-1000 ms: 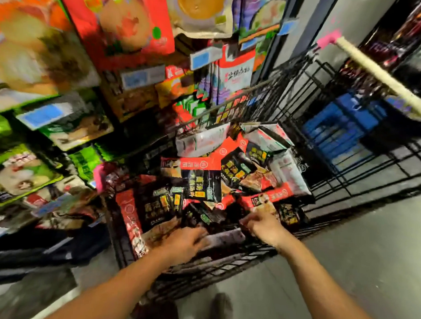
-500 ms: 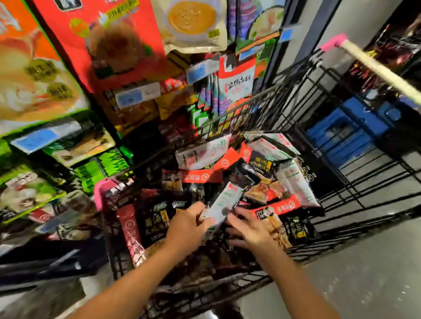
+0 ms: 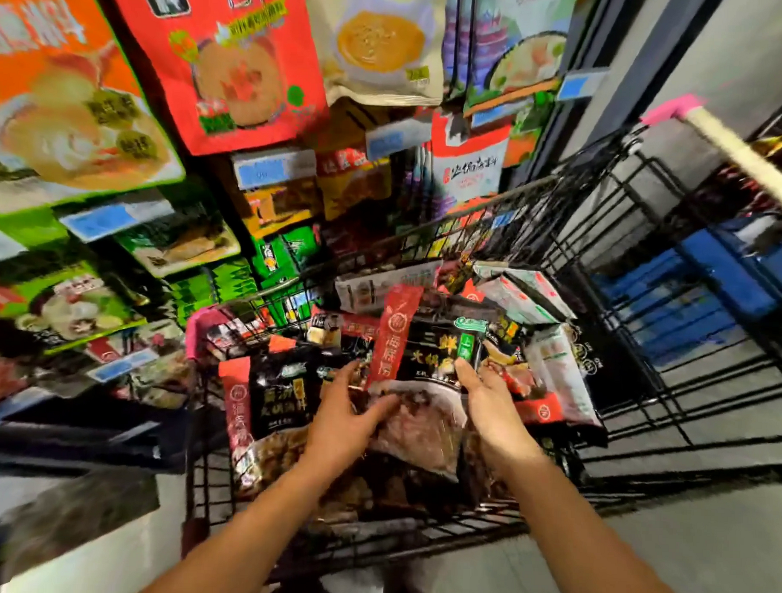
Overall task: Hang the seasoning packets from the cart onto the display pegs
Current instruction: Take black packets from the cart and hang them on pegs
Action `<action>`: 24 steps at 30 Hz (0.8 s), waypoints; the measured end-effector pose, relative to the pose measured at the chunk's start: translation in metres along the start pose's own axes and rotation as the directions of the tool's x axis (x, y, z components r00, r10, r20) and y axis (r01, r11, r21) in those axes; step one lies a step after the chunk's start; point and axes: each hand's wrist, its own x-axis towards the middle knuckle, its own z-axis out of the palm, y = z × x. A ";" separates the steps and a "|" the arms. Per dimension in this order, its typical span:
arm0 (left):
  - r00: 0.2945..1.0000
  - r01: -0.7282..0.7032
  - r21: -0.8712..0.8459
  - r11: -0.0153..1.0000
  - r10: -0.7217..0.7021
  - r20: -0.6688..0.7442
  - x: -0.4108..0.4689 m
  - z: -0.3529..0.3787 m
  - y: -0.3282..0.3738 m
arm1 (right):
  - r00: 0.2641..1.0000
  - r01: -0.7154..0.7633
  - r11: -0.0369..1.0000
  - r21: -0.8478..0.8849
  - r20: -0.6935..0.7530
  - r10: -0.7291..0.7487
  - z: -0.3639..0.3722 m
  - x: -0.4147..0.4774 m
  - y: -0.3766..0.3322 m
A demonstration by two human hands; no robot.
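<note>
The black seasoning packet (image 3: 427, 355) with the red strip down its side was up off the pile, tilted, just above the cart's load, face toward the person. Left hand (image 3: 345, 414) clamped its lower-left edge, thumb across the front; right hand (image 3: 493, 415) pinched the right edge, thumb on the front, the rest of those fingers hidden behind. So both sets of fingers were closed on the one pkt.

Under it lay the other packets (image 3: 279, 394), jumbled in the black wire cart (image 3: 494, 211). Beyond the cart's far rim hung the display stock (image 3: 224, 68) w/ blue price tags (image 3: 262, 173). The pegs themselves I couldn't make out behind the hanging packs.

My read: step in hand was the lift-out, hanging not begun. To do it well, I'd say turn the pkt upright, shift one grip near the top hole, find the row w/ matching black packs, then slide the hole straight along the peg. The film probably buckles if pushed askew, and loose pkts could get dragged out.
</note>
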 end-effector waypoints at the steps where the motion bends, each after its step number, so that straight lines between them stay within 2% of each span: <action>1: 0.987 0.131 -0.175 0.976 -0.112 0.115 0.000 0.002 0.007 | 0.999 -0.023 1.000 0.013 0.029 0.022 -0.003 -0.001 0.001; 2: 0.970 0.209 -0.317 0.925 -0.154 0.190 0.000 0.007 0.011 | 0.998 -0.007 0.998 0.068 0.059 0.003 -0.003 0.002 0.008; 3: 0.968 0.225 -0.396 0.890 -0.158 0.195 0.000 0.013 0.012 | 0.996 0.002 0.994 0.111 0.088 -0.011 -0.003 0.002 0.013; 5: 0.971 0.227 -0.439 0.869 -0.163 0.177 -0.005 0.024 0.012 | 0.990 0.013 0.993 0.120 0.139 -0.030 -0.006 0.010 0.033; 7: 0.963 0.235 -0.407 0.883 -0.157 0.218 -0.008 0.022 0.005 | 0.992 0.027 0.995 0.100 0.117 -0.039 -0.021 0.029 0.058; 9: 0.933 0.228 -0.279 0.933 -0.126 0.338 -0.011 0.008 -0.014 | 0.997 0.039 0.987 0.153 0.059 -0.049 -0.030 0.033 0.062; 11: 0.834 0.153 0.009 0.988 -0.134 0.536 -0.018 -0.012 -0.040 | 0.997 0.075 0.983 0.169 -0.006 -0.075 -0.028 0.009 0.035; 13: 0.708 -0.011 0.346 0.938 -0.237 0.665 -0.026 -0.024 -0.065 | 0.993 0.111 0.982 0.152 -0.061 -0.103 -0.030 -0.004 0.024; 14: 0.689 -0.086 0.455 0.886 -0.277 0.670 -0.029 -0.024 -0.073 | 0.991 0.119 0.986 0.121 -0.079 -0.110 -0.032 -0.007 0.023; 16: 0.739 -0.195 0.567 0.800 -0.261 0.621 -0.030 -0.023 -0.086 | 0.994 0.097 0.989 0.116 -0.070 -0.089 -0.033 -0.018 0.018; 17: 0.774 -0.197 0.587 0.785 -0.243 0.585 -0.029 -0.023 -0.089 | 0.993 0.085 0.988 0.126 -0.092 -0.073 -0.032 -0.018 0.020; 20: 0.873 -0.151 0.575 0.804 -0.165 0.459 -0.025 -0.030 -0.095 | 0.998 0.048 0.992 0.117 -0.035 -0.045 -0.033 -0.020 0.026; 22: 0.901 -0.169 0.600 0.782 -0.124 0.416 -0.022 -0.034 -0.094 | 0.997 0.080 0.984 0.156 -0.018 -0.079 -0.039 -0.009 0.034; 24: 0.917 -0.151 0.565 0.811 -0.098 0.387 -0.021 -0.033 -0.094 | 0.993 0.114 0.982 0.151 -0.059 -0.106 -0.049 0.008 0.045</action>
